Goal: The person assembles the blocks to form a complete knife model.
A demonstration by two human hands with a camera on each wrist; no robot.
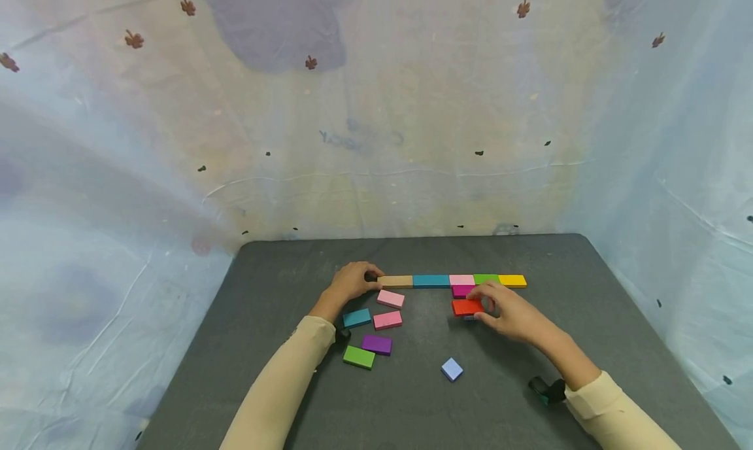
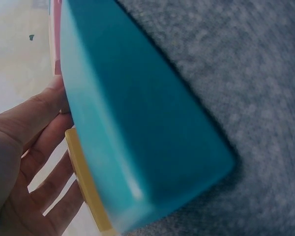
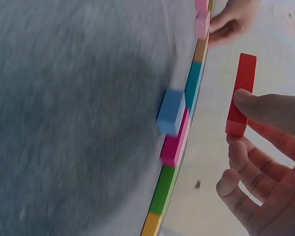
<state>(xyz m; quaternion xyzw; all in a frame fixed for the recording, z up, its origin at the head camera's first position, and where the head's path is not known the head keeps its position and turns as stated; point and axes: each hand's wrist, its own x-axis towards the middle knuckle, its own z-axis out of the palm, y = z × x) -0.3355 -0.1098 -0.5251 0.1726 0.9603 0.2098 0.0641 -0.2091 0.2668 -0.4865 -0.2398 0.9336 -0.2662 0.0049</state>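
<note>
Cream sleeves (image 1: 282,388) are seen nearest the head camera. The red block (image 1: 463,307) is judged light, stiff, somewhat slippery and not fragile, best taken across its narrow width. Its form is long and rectangular, its colour uniform. It is pinched by the right hand (image 1: 513,314), raised above the worktop (image 1: 406,404), nearer than the magenta block (image 1: 461,292). The left hand (image 1: 350,283) is placed at the end of the tan block (image 1: 397,282); whether gripped or merely touched cannot be told.

red block (image 3: 242,73) aloft in right fingers (image 3: 273,140), tan block (image 1: 397,282) at left end of 5-block row (image 1: 434,281)
</note>
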